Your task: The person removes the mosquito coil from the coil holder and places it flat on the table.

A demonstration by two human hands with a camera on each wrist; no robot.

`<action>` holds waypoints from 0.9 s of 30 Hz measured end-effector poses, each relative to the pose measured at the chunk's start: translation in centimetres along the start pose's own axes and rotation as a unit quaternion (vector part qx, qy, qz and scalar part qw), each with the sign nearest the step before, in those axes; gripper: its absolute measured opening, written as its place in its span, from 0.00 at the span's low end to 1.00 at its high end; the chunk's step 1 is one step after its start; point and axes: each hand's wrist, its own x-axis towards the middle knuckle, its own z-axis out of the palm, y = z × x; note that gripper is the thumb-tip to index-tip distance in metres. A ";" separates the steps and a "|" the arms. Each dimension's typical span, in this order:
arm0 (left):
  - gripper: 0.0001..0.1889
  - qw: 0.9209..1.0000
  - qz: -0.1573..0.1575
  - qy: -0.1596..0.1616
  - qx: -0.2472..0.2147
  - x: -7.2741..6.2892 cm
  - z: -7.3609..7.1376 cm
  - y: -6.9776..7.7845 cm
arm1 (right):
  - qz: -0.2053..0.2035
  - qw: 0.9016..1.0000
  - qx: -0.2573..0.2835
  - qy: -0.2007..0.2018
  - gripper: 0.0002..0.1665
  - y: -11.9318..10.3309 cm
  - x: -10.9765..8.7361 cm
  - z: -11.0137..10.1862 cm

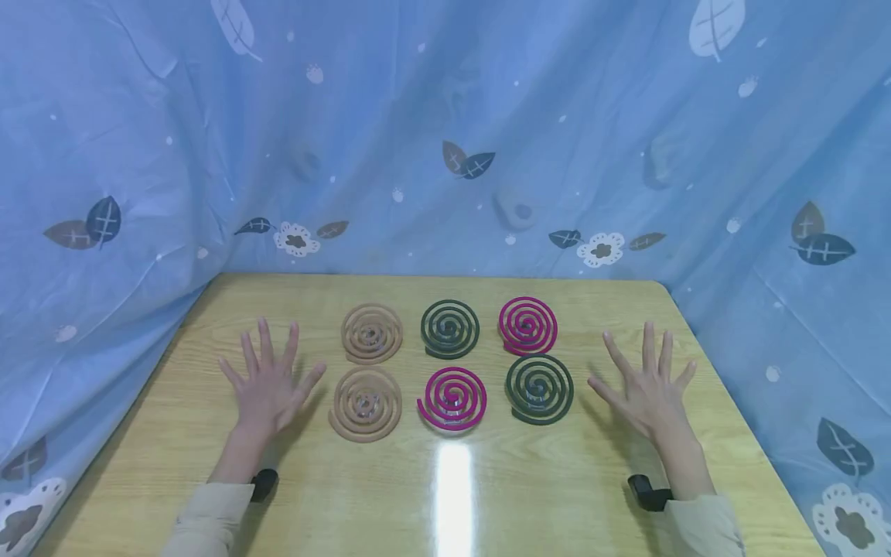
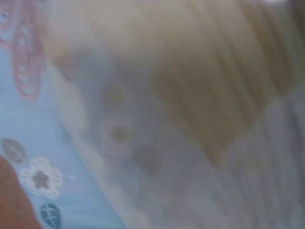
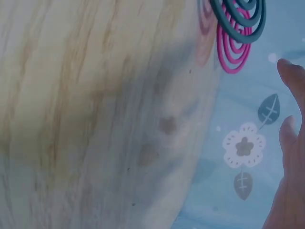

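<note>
Spiral mosquito coils lie in two rows of three in the head view, raised on small clear stands. The back row holds a tan coil [image 1: 372, 334], a dark green coil [image 1: 448, 328] and a magenta coil [image 1: 527, 326]. In front are another tan coil [image 1: 366, 404], a magenta one and a green coil [image 1: 539, 387] whose back edge overlaps the back magenta coil. My left hand [image 1: 267, 393] is spread left of the tan coils, holding nothing. To the right of the green coil, my right hand [image 1: 652, 398] has its fingers fanned out, touching no coil.
The wooden table [image 1: 557, 487] carries a bright light reflection at its front middle. A blue curtain [image 1: 390, 100] with leaves and flowers hangs behind it and along both sides. Black wrist bands show at the sleeves [image 1: 209, 518].
</note>
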 end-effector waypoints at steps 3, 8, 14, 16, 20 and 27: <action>0.43 1.000 0.005 -0.024 -0.006 -0.6 -0.2 1.0 | -0.004 1.000 0.003 0.004 0.47 -0.3 -0.6 0.0; 0.43 0.999 0.027 -0.043 -0.019 -1.7 -0.3 3.3 | -0.007 1.000 0.000 -0.011 0.47 -1.0 -1.9 0.2; 0.43 0.996 0.072 -0.033 -0.041 -2.3 0.1 6.2 | -0.020 1.000 0.005 -0.011 0.46 -2.2 -2.5 0.3; 0.43 0.994 0.087 -0.034 -0.056 -2.5 0.3 7.3 | -0.026 0.999 0.019 -0.014 0.46 -2.6 -2.6 0.2; 0.43 0.989 0.112 -0.035 -0.084 -2.9 0.9 9.9 | -0.036 0.996 0.071 -0.035 0.45 -3.3 -2.7 0.0; 0.41 0.970 0.190 -0.060 -0.140 -2.6 2.7 13.9 | -0.060 0.985 0.153 -0.056 0.44 -4.0 -2.6 0.3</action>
